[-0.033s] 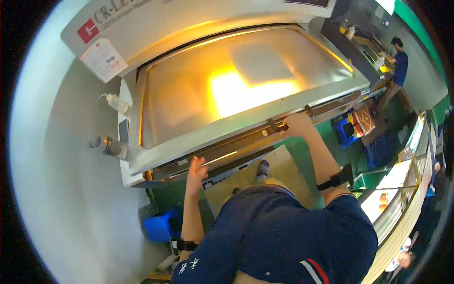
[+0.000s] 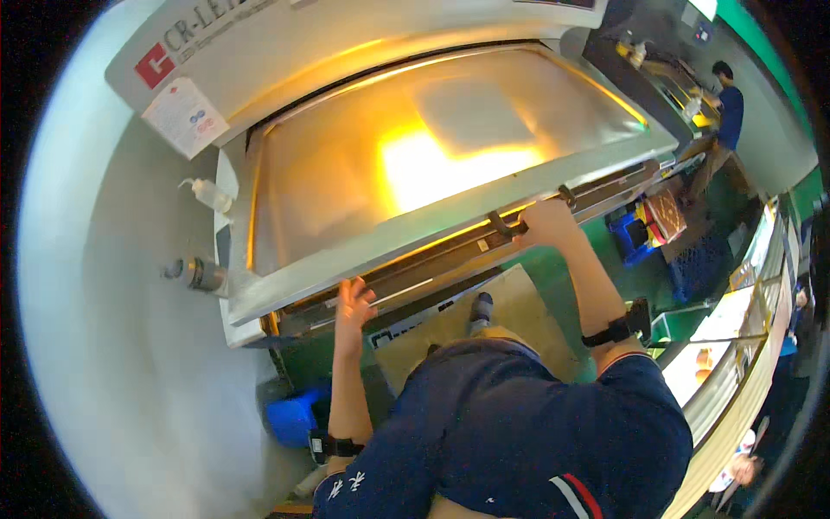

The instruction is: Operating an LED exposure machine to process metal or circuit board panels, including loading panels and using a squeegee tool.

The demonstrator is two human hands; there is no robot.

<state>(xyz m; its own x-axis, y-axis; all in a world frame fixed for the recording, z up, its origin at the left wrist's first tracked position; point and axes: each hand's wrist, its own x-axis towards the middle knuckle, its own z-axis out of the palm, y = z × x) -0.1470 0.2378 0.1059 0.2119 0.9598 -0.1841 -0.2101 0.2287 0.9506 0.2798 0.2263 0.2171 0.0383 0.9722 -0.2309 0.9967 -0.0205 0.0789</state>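
A large machine's framed, translucent lid (image 2: 450, 203) lies in front of me, lit bright yellow from behind. My right hand (image 2: 548, 225) is closed around a dark handle (image 2: 504, 227) on the front edge of this lid. A thin gap with yellow light shows between that edge and the machine's dark front body (image 2: 415, 272). Toward the left end, my left hand (image 2: 353, 303) has its fingers apart and holds nothing. Its fingertips are close to the lid's front edge; whether they touch it I cannot tell.
A squeeze bottle (image 2: 210, 195) and a metal-banded canister (image 2: 207, 277) are at the machine's left side. Blue bins (image 2: 294, 418) stand on the floor, left and right. A co-worker (image 2: 729, 108) works at the far right. Lit shelving (image 2: 726, 346) stands to my right.
The lid's front edge has risen slightly, and the lit gap beneath it now shows. My right hand stays on the handle. My left hand has shifted a little up and left, its fingers spreading.
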